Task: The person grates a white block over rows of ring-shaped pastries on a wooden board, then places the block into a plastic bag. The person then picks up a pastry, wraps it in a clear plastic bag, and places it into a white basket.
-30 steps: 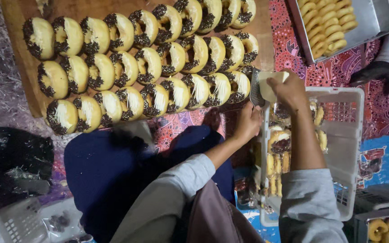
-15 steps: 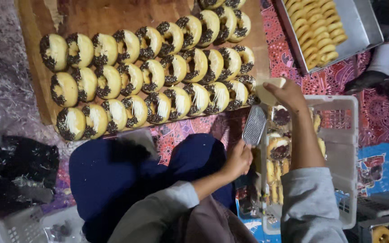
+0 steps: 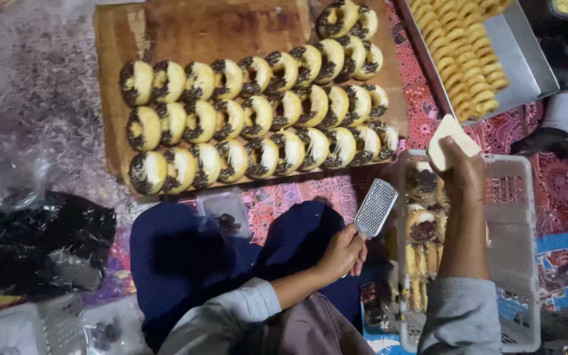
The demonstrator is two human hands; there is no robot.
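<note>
Low in the frame, grey sleeves and a dark blue lap. Just above, lower centre: left hand (image 3: 342, 253) closed around the handle of a small metal grater (image 3: 376, 208), perforated face tilted up and to the right, blade end hanging at the left wall of a white plastic crate (image 3: 519, 217). Right of it, centre right: right hand (image 3: 463, 172) closed on a pale block of cheese (image 3: 451, 137), thumb and fingers wrapped over its lower part, upper corner sticking out past the fingertips. Block and grater apart, not touching.

To grate well, probably best to bring the grater flat under the block, keep fingertips back from the holes, press lightly in short even strokes, and hold both over the filled pieces so shavings fall where wanted and not on the patterned cloth.

Cheese block: cream-coloured, smooth, squared edges, roughly wedge-like as seen here. Inside the crate, under the right forearm: a column of pastries, some topped dark brown.

Further up, upper centre: wooden board (image 3: 185, 33) carrying rows of ring doughnuts (image 3: 231, 121), pale glaze half covered in dark sprinkles. Upper right: metal tray (image 3: 524, 62) with rows of plain yellow pieces. Left edge: crumpled black plastic bag (image 3: 41, 240).
</note>
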